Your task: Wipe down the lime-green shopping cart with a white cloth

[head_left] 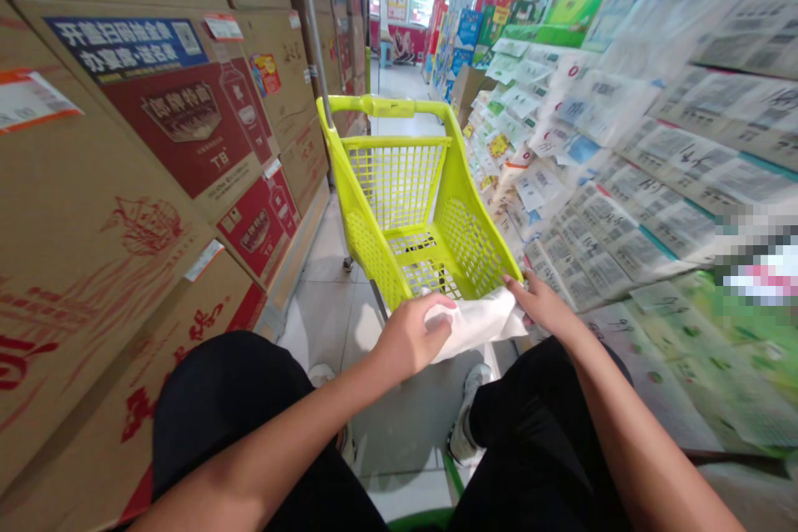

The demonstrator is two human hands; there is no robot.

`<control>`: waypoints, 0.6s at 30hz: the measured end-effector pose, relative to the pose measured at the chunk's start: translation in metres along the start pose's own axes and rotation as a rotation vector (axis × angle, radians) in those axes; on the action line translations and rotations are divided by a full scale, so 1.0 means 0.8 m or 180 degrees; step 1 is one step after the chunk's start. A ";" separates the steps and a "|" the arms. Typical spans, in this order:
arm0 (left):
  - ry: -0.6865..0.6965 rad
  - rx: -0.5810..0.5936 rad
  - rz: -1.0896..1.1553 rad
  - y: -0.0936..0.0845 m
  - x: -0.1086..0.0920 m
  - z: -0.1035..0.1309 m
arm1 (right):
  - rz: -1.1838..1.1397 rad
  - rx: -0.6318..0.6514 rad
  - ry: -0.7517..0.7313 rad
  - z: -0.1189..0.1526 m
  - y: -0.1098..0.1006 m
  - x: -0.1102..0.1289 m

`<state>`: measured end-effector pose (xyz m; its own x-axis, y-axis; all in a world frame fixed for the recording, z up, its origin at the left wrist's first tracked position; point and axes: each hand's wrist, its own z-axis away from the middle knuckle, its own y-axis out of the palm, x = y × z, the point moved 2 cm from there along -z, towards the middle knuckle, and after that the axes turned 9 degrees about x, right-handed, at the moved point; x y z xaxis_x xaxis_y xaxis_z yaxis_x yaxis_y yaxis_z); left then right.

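A small yellow-green plastic shopping cart (430, 266) stands before me, its basket holding nothing. Across its near rim lies a crumpled white cloth (480, 320); whether it is fabric or paper I cannot tell. At the cloth's left end, my left hand (415, 334) curls around it, thumb and fingers bent against the white material. My right hand (541, 303) grips the other end by the cart's near right corner, some fingers hidden behind cloth and rim.
Stacked cardboard cartons (180, 108) line the left side on a wooden base. Along the right rise piles of plastic-wrapped tissue packs (673, 150). Tiled floor (399, 83) runs down the aisle between them. My knees flank the cart's near end, and a green seat edge (424, 519) shows below.
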<state>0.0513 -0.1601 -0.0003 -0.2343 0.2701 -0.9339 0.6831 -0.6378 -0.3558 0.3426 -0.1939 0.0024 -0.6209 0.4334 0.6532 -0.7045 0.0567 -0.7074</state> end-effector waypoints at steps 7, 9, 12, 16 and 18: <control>-0.0199 0.0024 0.0827 -0.006 -0.002 0.011 | 0.0286 -0.1185 -0.0572 0.004 -0.030 -0.001; -0.0478 0.0440 0.1218 -0.001 -0.013 0.023 | 0.0712 -0.1063 -0.0532 0.000 -0.047 -0.003; -0.0592 0.0913 0.0697 -0.006 -0.028 0.039 | 0.1423 -0.1138 -0.0713 0.004 -0.057 0.007; 0.0022 -0.0554 -0.0843 -0.038 -0.029 0.034 | 0.1774 -0.1338 -0.1870 0.033 -0.018 0.058; 0.0313 -0.1601 -0.0945 -0.054 -0.015 0.021 | 0.1836 -0.0642 -0.2411 0.049 0.028 0.087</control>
<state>0.0131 -0.1484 0.0259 -0.4167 0.4657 -0.7807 0.8477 -0.1110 -0.5187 0.2702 -0.1981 0.0428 -0.9586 -0.2466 0.1425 -0.1944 0.2008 -0.9601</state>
